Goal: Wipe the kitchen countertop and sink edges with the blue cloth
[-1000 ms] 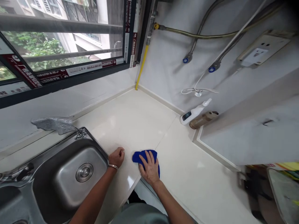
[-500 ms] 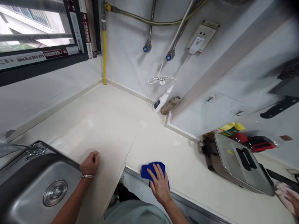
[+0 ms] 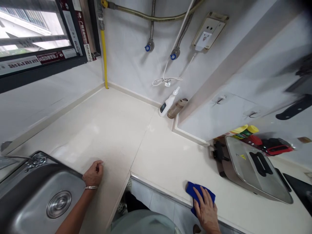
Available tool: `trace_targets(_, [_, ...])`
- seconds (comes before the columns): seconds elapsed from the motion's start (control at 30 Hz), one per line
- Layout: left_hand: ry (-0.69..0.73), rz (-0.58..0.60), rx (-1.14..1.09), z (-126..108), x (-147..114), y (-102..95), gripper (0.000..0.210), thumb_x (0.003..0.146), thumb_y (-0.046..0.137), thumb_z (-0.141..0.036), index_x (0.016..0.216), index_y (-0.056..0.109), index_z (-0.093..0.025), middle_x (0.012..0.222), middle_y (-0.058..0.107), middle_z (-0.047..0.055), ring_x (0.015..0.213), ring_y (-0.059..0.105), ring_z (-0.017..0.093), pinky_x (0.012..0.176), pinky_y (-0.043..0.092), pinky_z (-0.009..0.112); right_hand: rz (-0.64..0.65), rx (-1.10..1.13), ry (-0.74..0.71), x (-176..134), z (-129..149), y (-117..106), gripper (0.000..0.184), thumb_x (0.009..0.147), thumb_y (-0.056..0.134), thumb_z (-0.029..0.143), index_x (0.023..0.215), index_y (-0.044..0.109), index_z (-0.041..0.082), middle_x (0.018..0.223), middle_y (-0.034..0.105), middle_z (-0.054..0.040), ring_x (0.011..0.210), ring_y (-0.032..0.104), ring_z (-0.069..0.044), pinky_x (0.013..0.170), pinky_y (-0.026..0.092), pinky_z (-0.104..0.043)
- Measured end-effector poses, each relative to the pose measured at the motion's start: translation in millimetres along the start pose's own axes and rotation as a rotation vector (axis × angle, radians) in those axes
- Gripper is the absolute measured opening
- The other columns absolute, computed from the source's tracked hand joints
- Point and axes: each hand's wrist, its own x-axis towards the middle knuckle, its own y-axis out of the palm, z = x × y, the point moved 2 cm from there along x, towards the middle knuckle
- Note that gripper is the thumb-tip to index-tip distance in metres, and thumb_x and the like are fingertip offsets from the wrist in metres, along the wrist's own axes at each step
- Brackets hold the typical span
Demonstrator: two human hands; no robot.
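A folded blue cloth [image 3: 192, 191] lies on the pale countertop [image 3: 165, 162] at its front edge, part of it hanging over. My right hand [image 3: 206, 208] presses down on it, with fingers laid across the top and the thumb at the near side holding it. On the countertop beside the steel sink [image 3: 21, 208], my left hand [image 3: 94, 174] rests on its edge with curled fingers. Nothing shows in that hand, and a bracelet [image 3: 91, 187] circles its wrist.
A white spray bottle [image 3: 167, 105] and a brown bottle [image 3: 177, 109] stand against the back wall. To the right sits an electric pan with a glass lid [image 3: 255, 165]. Yellow-capped containers [image 3: 247, 130] are behind it. A knife [image 3: 296, 107] hangs on the right wall.
My right hand has slid right along the counter edge, taking the blue cloth with it. My left hand stays in place. Another hand at the far right is out of view now.
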Motion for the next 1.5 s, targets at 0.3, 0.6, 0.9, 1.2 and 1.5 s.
trace_targets(0.3, [-0.022,0.071,0.009,-2.2,-3.7,-0.6,0.031,0.089,0.047,-0.028,0.100,0.075,-0.020,0.066,0.065,0.002,0.063,0.054,0.016,0.060,0.029,0.026,-0.077,0.110,0.236,36.7,44.6,5.9,0.064,0.092,0.028,0.045,0.155,0.031,0.034,0.149,0.044,-0.0170,0.138,0.037,-0.043,0.099,0.032,-0.077])
trace_targets(0.6, [-0.054,0.113,-0.063,-1.4,-8.5,-0.7,0.027,0.090,0.049,-0.023,0.102,0.074,-0.021,0.078,0.070,0.004,0.070,0.059,0.017,0.063,0.030,0.027,0.010,0.139,0.109,147.5,166.6,-8.4,0.059,0.096,0.025,0.043,0.149,0.043,0.023,0.151,0.039,-0.0204,0.141,0.028,-0.041,0.098,0.031,-0.077])
trace_targets(0.9, [-0.069,0.265,-0.401,5.7,-48.1,-30.8,0.031,0.088,0.044,-0.028,0.101,0.071,-0.021,0.066,0.067,-0.002,0.055,0.059,0.014,0.058,0.044,0.024,0.157,0.158,-0.200,177.6,301.6,-24.4,0.059,0.098,0.026,0.039,0.154,0.034,0.023,0.161,0.025,-0.0184,0.148,0.014,-0.041,0.104,0.020,-0.079])
trace_targets(1.2, [-0.353,0.172,-0.678,33.7,-132.4,-59.3,0.046,0.083,0.044,-0.054,0.100,0.067,-0.017,0.066,0.063,0.000,0.038,0.047,0.012,0.039,0.039,0.025,0.212,0.227,-0.687,127.1,389.4,-48.4,0.061,0.097,0.038,0.045,0.156,0.030,0.029,0.166,0.017,-0.0126,0.151,0.009,-0.039,0.112,0.015,-0.072])
trace_targets(1.5, [-0.593,-0.084,-0.675,39.2,-218.4,-97.7,0.048,0.080,0.050,-0.058,0.100,0.068,-0.018,0.066,0.062,-0.001,0.038,0.043,0.011,0.038,0.035,0.025,0.109,0.251,-0.967,108.7,375.4,-50.9,0.057,0.096,0.042,0.037,0.153,0.037,0.032,0.165,0.022,-0.0083,0.152,0.012,-0.033,0.114,0.018,-0.066])
